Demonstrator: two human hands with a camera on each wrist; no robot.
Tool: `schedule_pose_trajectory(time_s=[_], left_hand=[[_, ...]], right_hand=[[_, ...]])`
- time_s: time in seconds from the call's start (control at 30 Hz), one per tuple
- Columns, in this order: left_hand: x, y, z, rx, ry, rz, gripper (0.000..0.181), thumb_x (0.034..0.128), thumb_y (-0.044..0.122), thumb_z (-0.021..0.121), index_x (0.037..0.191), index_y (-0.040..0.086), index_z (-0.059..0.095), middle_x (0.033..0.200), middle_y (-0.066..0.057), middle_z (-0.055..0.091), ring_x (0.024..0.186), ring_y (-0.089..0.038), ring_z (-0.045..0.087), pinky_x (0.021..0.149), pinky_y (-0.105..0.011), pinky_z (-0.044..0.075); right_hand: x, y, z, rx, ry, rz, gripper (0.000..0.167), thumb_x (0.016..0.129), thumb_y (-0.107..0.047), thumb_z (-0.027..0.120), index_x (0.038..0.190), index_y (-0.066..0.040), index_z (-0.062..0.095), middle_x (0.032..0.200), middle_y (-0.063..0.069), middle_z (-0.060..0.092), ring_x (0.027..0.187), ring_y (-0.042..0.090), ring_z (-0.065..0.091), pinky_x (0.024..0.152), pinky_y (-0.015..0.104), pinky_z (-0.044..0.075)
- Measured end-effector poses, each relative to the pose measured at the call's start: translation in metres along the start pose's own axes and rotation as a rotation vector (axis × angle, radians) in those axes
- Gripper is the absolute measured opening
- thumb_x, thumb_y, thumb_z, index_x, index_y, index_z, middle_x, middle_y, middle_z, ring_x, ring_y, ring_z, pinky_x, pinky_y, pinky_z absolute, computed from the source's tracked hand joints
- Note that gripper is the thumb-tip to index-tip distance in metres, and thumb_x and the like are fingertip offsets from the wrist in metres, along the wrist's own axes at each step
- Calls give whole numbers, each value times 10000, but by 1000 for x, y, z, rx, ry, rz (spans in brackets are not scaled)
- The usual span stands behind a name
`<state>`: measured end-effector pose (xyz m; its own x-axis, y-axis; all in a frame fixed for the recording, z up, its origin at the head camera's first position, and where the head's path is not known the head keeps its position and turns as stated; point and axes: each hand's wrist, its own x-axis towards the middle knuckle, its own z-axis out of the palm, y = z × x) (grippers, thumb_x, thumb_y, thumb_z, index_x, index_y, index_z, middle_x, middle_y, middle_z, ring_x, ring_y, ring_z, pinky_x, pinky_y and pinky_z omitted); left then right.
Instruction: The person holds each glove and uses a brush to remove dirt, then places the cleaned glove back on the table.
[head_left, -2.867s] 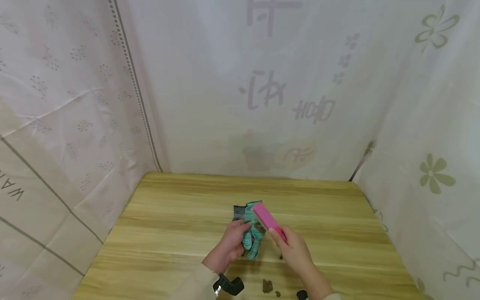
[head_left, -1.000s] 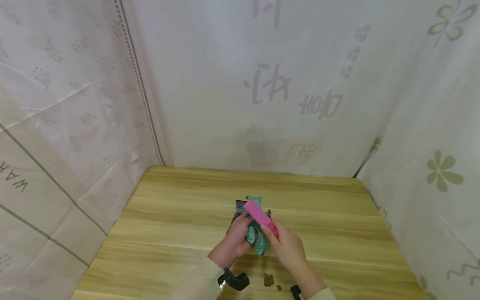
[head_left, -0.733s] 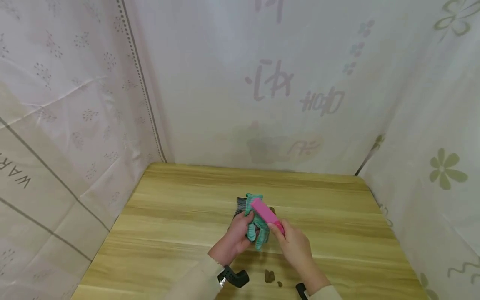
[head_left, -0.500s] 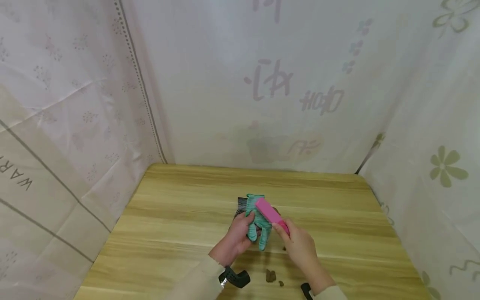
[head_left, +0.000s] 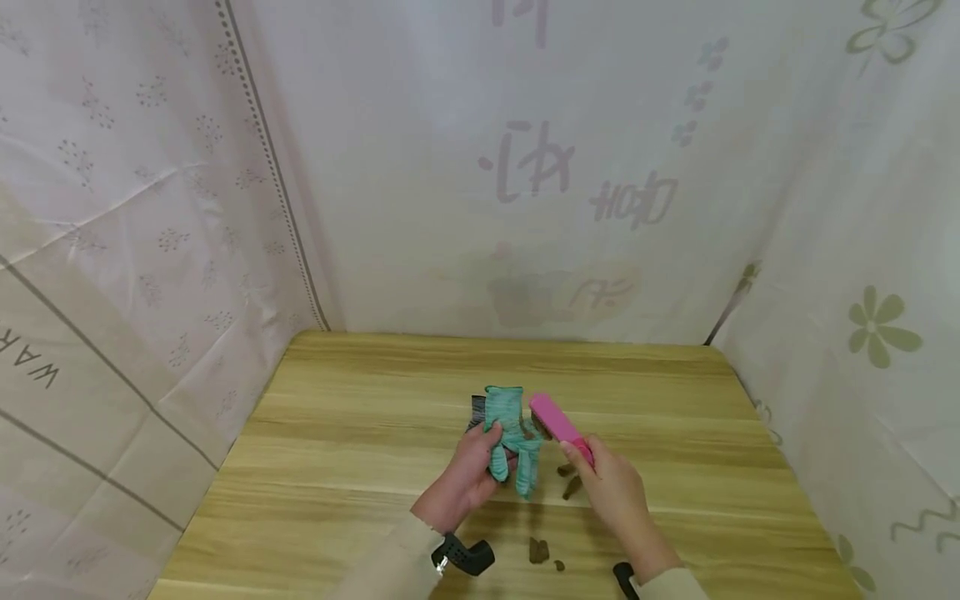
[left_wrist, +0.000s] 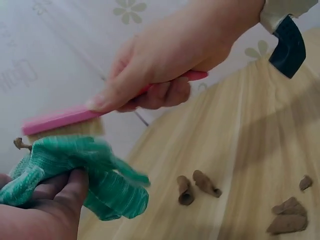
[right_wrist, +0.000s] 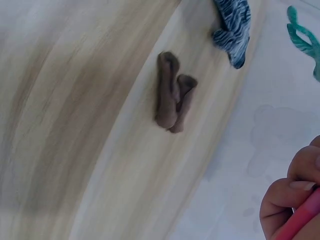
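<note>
My left hand (head_left: 474,475) holds a green knit glove (head_left: 503,406), thumb on top, its fingers hanging toward me. The right hand (head_left: 611,492) grips a pink-backed brush (head_left: 555,419) by its handle. In the left wrist view the bristles (left_wrist: 70,129) are right over the glove; whether they touch it is hard to tell. A small brown curled piece (left_wrist: 21,144) shows at the glove's far side, near the brush head. Partly hidden behind the left hand, a dark grey striped glove (right_wrist: 236,30) lies on the table.
Two rolled brown pieces (left_wrist: 185,190) lie on the wooden table (head_left: 360,383) below the right hand. Nearer the front are a broken brown lump (head_left: 538,550) and a small crumb (head_left: 559,565). Printed cloth (head_left: 420,208) hangs at the back and sides.
The brush has moved right from over the glove's middle to its right edge. Brown pieces near the right hand, mostly hidden before, now show. My left hand keeps its hold on the glove.
</note>
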<state>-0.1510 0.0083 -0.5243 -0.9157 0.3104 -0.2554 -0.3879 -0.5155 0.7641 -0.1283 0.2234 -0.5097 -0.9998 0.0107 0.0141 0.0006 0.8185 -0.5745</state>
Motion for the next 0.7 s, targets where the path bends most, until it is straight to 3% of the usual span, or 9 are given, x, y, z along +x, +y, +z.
schedule_pose_trajectory(time_s=[0.07, 0.17, 0.33, 0.47, 0.6, 0.7], left_hand=[[0, 1, -1, 6, 13, 1, 562, 1114, 285, 384, 1560, 7, 184, 1298, -90, 583, 1100, -112, 630, 926, -278, 507], [-1, 1, -2, 2, 9, 0, 606, 1108, 285, 406, 1581, 22, 133, 1358, -90, 553, 1125, -103, 611, 900, -249, 509], [1, -2, 0, -6, -18, 0, 388, 1100, 245, 429, 1432, 49, 382, 1176, -30, 610, 975, -88, 599, 778, -230, 490], [3, -4, 2, 14, -32, 17, 281, 1102, 243, 426, 1301, 52, 482, 1026, 3, 612, 839, -74, 565, 731, -229, 473], [3, -4, 5, 10, -42, 37, 313, 1101, 217, 423, 1313, 1, 502, 993, 5, 628, 829, -61, 575, 741, -218, 489], [2, -3, 7, 11, -32, 50, 388, 1103, 182, 394, 1413, -47, 444, 1120, -68, 660, 946, -97, 641, 823, -249, 531]], right_hand=[[0, 0, -2, 11, 6, 10, 477, 1032, -578, 451, 974, -125, 587, 669, 7, 501, 559, 148, 417, 504, 273, 336], [-1, -5, -5, 54, 16, -3, 471, 1037, -556, 462, 992, -106, 592, 680, 12, 527, 561, 146, 441, 495, 270, 353], [-6, -23, -5, 112, 29, -44, 428, 1033, -533, 493, 991, -119, 597, 678, -4, 534, 543, 130, 446, 484, 257, 359], [-11, -36, 2, 132, 31, -77, 390, 1023, -526, 522, 967, -147, 595, 637, -24, 486, 519, 113, 422, 474, 243, 338], [-12, -41, 11, 83, 6, -95, 400, 1012, -554, 521, 930, -167, 582, 640, -43, 458, 552, 110, 414, 502, 249, 329], [-10, -35, 15, -9, 31, -78, 412, 1009, -565, 514, 935, -167, 593, 634, -43, 450, 558, 118, 409, 513, 264, 321]])
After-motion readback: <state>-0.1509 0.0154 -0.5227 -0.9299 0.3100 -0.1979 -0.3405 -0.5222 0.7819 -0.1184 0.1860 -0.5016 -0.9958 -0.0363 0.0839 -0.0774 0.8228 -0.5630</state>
